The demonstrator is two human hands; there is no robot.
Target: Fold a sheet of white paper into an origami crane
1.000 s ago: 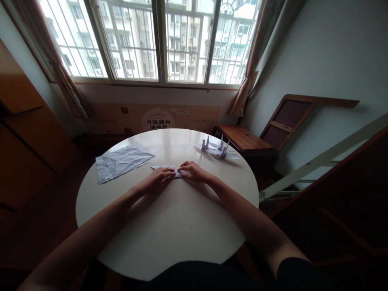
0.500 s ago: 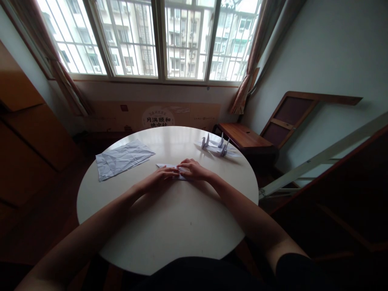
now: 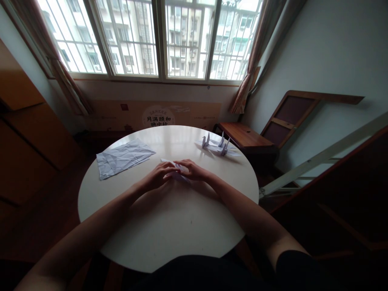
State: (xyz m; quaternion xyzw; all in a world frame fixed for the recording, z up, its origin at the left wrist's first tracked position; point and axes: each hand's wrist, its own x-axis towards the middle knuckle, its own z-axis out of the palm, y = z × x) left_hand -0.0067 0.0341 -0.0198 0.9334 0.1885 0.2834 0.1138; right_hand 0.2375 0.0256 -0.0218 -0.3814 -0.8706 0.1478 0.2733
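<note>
A small folded piece of white paper (image 3: 175, 169) sits near the middle of the round white table (image 3: 169, 226). My left hand (image 3: 157, 178) pinches its near left side. My right hand (image 3: 189, 170) lies over its right part with the fingers curled on it. The paper's far tip sticks up between both hands, tilted off the table top.
A creased sheet of white paper (image 3: 123, 157) lies flat at the table's left. Finished paper cranes (image 3: 216, 147) stand at the far right of the table. Beyond that edge are a low wooden bench (image 3: 242, 139) and a frame leaning on the wall. A window fills the back.
The folded paper has turned and lifted at its left end; earlier it lay flat and wide under both hands. Both hands shifted slightly closer together.
</note>
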